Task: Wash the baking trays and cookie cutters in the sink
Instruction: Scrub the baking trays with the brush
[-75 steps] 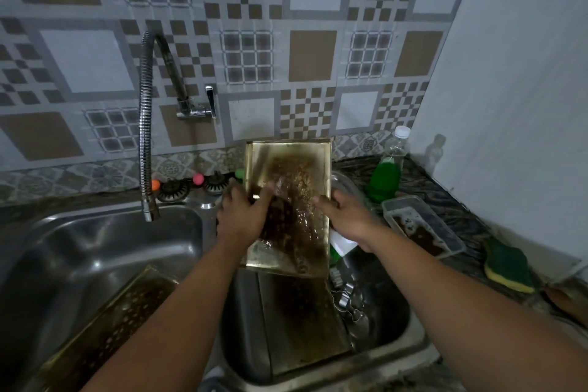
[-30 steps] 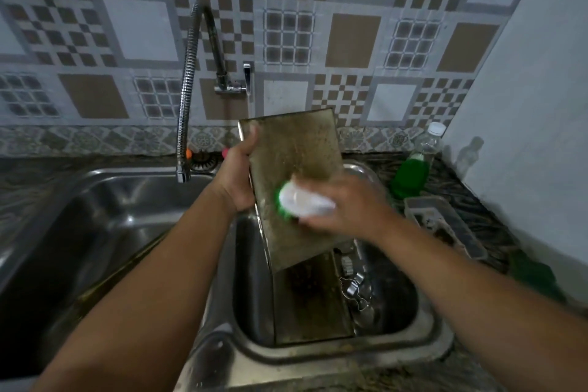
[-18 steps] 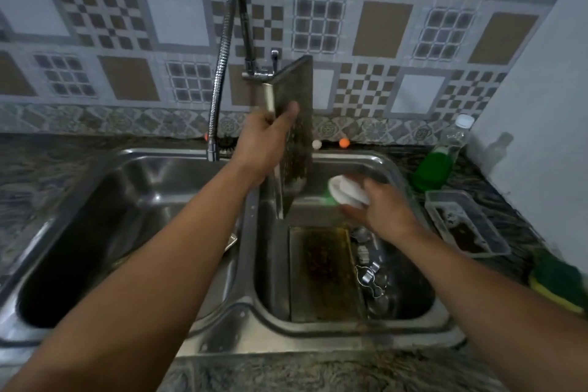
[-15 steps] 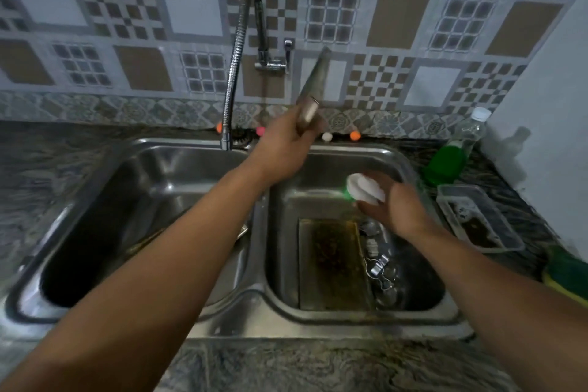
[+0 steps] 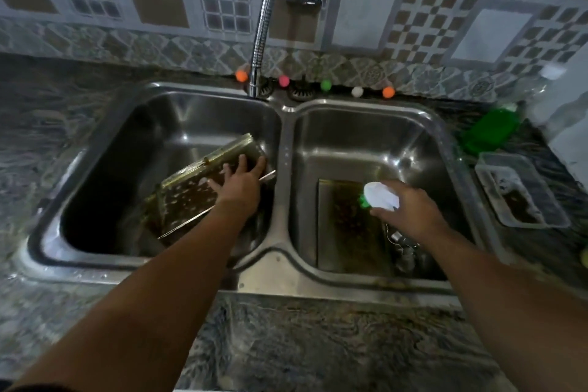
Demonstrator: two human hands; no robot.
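Observation:
A greasy baking tray [image 5: 191, 197] lies slanted in the left sink basin [image 5: 178, 124], on top of another tray [image 5: 152, 204] whose edge shows beneath it. My left hand [image 5: 238, 183] rests flat on its right end with fingers spread. My right hand [image 5: 404, 207] grips a white and green scrub brush [image 5: 378, 196] over the right basin [image 5: 356, 140]. A third dirty tray [image 5: 343, 223] lies flat on that basin's floor below the brush. Metal cookie cutters [image 5: 402, 243] sit beside it, partly hidden by my right forearm.
The flexible faucet hose [image 5: 262, 22] hangs over the divider between the basins. Small coloured balls [image 5: 326, 85] line the back rim. A green soap bottle [image 5: 490, 134] and a clear plastic container [image 5: 521, 197] stand on the right counter, by the white wall.
My left hand has brought the tray down from beside the faucet into the left basin. The right hand with the brush has stayed over the right basin. The view has tilted downward.

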